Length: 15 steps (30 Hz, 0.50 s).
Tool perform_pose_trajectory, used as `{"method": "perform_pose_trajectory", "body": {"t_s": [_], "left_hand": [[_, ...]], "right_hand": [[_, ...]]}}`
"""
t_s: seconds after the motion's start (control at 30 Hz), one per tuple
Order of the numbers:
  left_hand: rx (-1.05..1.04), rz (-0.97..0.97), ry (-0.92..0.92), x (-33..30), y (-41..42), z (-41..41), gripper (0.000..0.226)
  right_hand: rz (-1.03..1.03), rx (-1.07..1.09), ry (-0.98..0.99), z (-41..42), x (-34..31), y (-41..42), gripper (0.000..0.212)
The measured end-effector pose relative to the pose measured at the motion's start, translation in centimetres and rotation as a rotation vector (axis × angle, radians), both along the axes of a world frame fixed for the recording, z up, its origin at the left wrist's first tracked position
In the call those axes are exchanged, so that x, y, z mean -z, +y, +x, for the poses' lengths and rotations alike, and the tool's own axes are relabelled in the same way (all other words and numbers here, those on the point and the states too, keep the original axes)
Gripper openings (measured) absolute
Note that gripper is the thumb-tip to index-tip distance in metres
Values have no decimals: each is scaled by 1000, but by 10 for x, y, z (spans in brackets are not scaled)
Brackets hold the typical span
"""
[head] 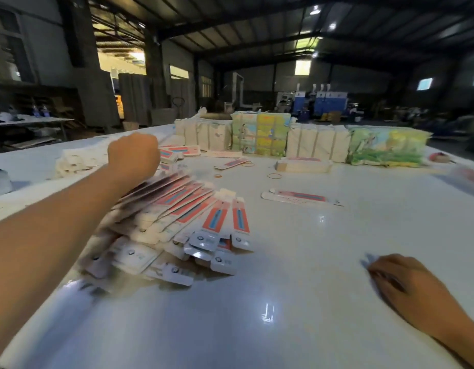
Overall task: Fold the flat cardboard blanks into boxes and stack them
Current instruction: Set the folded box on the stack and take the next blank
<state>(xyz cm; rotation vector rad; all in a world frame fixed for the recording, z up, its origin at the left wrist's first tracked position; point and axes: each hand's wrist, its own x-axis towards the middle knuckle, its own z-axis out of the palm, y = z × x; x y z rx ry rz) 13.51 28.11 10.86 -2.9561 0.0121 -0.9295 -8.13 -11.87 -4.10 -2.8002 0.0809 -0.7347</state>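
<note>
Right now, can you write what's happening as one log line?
left hand: reaching over fanned pile of red-and-white flat cardboard blanks | right hand: resting on glossy white table | one loose blank: lying apart

I am making out no readable text — print on the fanned boxes (177, 222) at my ten o'clock is blurring into smudges.

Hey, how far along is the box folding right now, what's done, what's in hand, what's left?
Done: a fanned pile of red-and-blue pieces lies at near left; blur hides whether they are folded. In hand: the left hand reaches past that pile, fingers hidden; the right hand rests on the white table, apparently holding nothing. Left: a lone flat blank, a small stack and wrapped bundles farther back.
</note>
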Motion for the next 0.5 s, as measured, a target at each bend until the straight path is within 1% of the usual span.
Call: {"method": "perform_pose_trajectory", "body": {"t_s": [0.07,0.17,0.23,0.27,0.3,0.4,0.43,0.5], "left_hand": [[198,-65,-52,3,-57,-23,22],[539,-80,-19,42,-143,-74,33],[705,26,-25,81,-191,-105,48],[776,117,-78,98,-208,-118,55],[820,173,-112,110,-220,-130,56],[984,168,-152,136,-234,-144,33],[1000,166,-164,142,-235,-143,29],[1020,161,-159,147,-235,-139,29]], "right_hand": [[-6,3,25,0,0,-5,11],[11,38,98,-5,-2,-6,13],[13,19,117,-3,-1,-11,16],[26,16,120,-3,0,-12,16],[35,26,126,-3,0,-13,15],[155,62,127,-4,2,-15,16],[197,60,113,-4,4,-16,17],[251,34,84,-2,8,-19,19]]}}
